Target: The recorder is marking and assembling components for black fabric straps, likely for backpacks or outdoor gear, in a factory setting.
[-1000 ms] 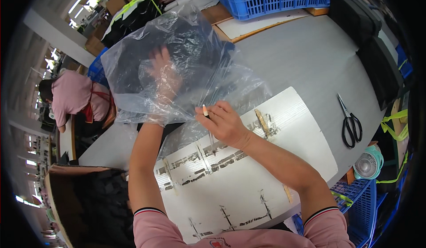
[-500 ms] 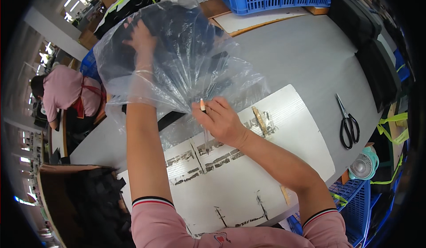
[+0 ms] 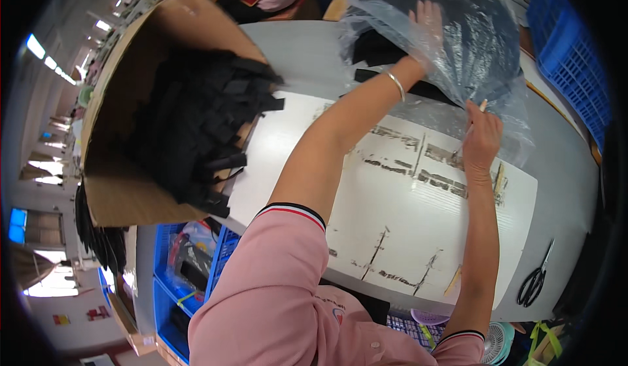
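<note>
One clear plastic bag (image 3: 487,52) lies at the far side of the grey worktable (image 3: 288,49), ahead of the person and right of the middle of the view, its far end cut off by the upper edge. Its bulging body sits beyond the right hand (image 3: 482,134) and extends to the right of the left hand (image 3: 428,32); both hands are at it, the right at its near, gathered part and the left at its left portion. The visible film spreads from upper left to lower right, though slack folds make a true long axis hard to tell. It looks thin, glossy and crumpled, dark through much of its body, with creases fanning out from the right hand's pinch. That hand's fingers are closed on the bunched film, and a small pale slim item (image 3: 483,105) pokes up beside them, too small to identify. The left hand has its fingers extended, gripping nothing visible, and seems to be under the film; a bracelet (image 3: 397,86) circles its wrist. Black flat pieces (image 3: 379,49) show just left of that hand. Nearer the body lies a white board (image 3: 399,202) with worn dark marks, black-handled scissors (image 3: 533,284) to its right and a cardboard box (image 3: 108,192) of black strips (image 3: 190,114) to its left. A blue plastic basket (image 3: 569,52) stands right of the bag.
</note>
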`<action>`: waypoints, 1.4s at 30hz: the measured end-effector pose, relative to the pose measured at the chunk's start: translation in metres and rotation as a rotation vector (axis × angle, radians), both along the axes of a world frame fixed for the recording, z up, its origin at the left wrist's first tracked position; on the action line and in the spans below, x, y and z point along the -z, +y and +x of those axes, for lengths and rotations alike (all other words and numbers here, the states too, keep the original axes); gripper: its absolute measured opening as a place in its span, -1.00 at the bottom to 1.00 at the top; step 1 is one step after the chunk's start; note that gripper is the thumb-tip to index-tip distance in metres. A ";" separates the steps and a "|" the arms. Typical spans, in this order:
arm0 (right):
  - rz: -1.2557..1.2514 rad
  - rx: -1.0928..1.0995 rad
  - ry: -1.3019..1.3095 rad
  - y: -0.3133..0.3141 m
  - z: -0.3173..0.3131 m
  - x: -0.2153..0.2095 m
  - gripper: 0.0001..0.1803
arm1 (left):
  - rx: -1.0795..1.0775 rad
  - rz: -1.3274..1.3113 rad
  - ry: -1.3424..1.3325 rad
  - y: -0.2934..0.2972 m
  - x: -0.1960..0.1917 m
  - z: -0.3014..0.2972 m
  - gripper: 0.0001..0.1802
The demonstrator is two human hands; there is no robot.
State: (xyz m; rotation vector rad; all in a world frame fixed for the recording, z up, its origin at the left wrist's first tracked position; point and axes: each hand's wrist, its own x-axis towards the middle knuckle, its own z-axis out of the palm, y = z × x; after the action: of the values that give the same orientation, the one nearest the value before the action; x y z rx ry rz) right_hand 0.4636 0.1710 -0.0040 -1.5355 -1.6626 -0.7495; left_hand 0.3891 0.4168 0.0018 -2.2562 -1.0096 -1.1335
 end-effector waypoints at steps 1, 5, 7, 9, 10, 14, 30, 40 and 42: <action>0.012 -0.046 0.027 0.016 -0.022 -0.004 -0.66 | -0.101 0.053 0.022 0.006 0.001 -0.047 -0.16; -0.086 0.056 0.006 -0.004 0.003 0.003 -0.76 | 0.473 -0.793 -0.106 -0.115 0.002 -0.140 -0.51; -0.074 0.044 -0.027 -0.007 -0.001 -0.005 -0.78 | 0.530 -0.745 -0.227 -0.165 -0.018 -0.215 -0.60; -0.073 0.042 -0.014 -0.006 0.001 0.004 -0.79 | 0.319 -0.672 -0.347 -0.196 -0.033 -0.281 -0.63; -0.071 0.065 -0.013 -0.006 0.000 0.005 -0.78 | 0.179 -0.561 -0.403 -0.206 -0.043 -0.320 -0.62; -0.003 0.128 -0.134 -0.007 -0.008 -0.002 -0.78 | -0.494 -0.160 -0.591 -0.231 -0.063 -0.455 -0.45; 0.109 -0.055 -0.077 -0.042 -0.153 -0.051 -0.58 | -0.782 -0.674 -1.618 -0.219 -0.071 -0.549 0.33; -0.143 -0.817 -0.067 0.003 -0.428 -0.098 -0.66 | -1.006 -0.358 -1.254 -0.208 -0.018 -0.561 0.29; -0.235 -0.812 0.004 0.016 -0.448 -0.095 -0.64 | -0.918 -0.390 -1.431 -0.206 -0.033 -0.552 0.36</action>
State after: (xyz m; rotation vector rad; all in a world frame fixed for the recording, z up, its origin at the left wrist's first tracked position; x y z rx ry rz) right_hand 0.0156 0.1870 0.0910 -0.8488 -2.1885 -0.1162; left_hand -0.1626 0.2109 0.0346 -0.5103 -2.5028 -2.0541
